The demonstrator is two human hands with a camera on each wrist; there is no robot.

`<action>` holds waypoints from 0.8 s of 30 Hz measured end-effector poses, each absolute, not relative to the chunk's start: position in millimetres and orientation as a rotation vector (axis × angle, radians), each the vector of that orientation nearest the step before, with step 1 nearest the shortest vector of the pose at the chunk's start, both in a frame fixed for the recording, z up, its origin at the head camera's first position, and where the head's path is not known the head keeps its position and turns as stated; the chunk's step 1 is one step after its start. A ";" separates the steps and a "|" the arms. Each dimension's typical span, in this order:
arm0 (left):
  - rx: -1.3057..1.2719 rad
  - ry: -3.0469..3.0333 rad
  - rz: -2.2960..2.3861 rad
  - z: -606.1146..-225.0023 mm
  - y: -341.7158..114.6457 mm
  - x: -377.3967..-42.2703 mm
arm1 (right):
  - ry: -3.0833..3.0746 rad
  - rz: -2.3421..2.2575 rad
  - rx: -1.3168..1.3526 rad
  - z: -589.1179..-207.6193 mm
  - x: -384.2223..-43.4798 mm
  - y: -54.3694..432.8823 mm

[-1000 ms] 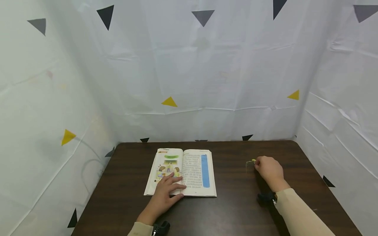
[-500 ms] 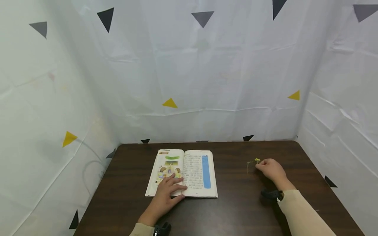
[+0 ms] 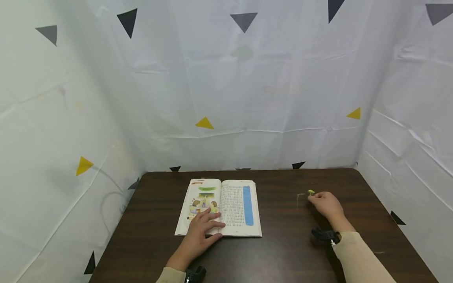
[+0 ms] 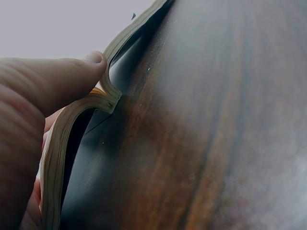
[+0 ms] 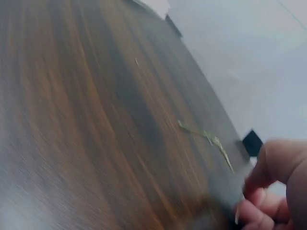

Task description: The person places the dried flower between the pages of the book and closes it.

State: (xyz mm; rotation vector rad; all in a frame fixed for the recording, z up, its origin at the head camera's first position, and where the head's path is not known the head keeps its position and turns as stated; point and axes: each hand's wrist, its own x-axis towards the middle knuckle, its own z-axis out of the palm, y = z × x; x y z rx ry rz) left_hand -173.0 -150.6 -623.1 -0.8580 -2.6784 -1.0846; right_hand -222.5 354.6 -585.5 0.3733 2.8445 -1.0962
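Observation:
An open book (image 3: 231, 208) lies on the dark wooden table, a picture on its left page and lines of text on the right. Across its lower middle rests my left hand (image 3: 199, 232), fingers spread on the pages. In the left wrist view the thumb (image 4: 79, 76) lies over the book's lower edge at the fold. To the right, my right hand (image 3: 326, 205) pinches a small yellow flower (image 3: 311, 192) between thumb and fingertips, its head showing above them. A thin dry stem (image 5: 206, 136) lies on the table just beside that hand.
The brown table (image 3: 276, 251) ends at a white sheet (image 3: 247, 98) with scattered triangles, hung behind and at both sides. Each wrist wears a black strap device, such as the right one (image 3: 323, 236). A thin pale scrap (image 3: 378, 252) lies near the right sleeve.
My right hand has shifted slightly right and toward me, away from the dry stem. More of the yellow flower now shows above its fingertips. The left hand stays on the book.

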 end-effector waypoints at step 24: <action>-0.838 -2.714 -1.112 -615.7 -149.2 -171.2 | 2.756 -1.696 0.339 -574.5 -201.7 302.8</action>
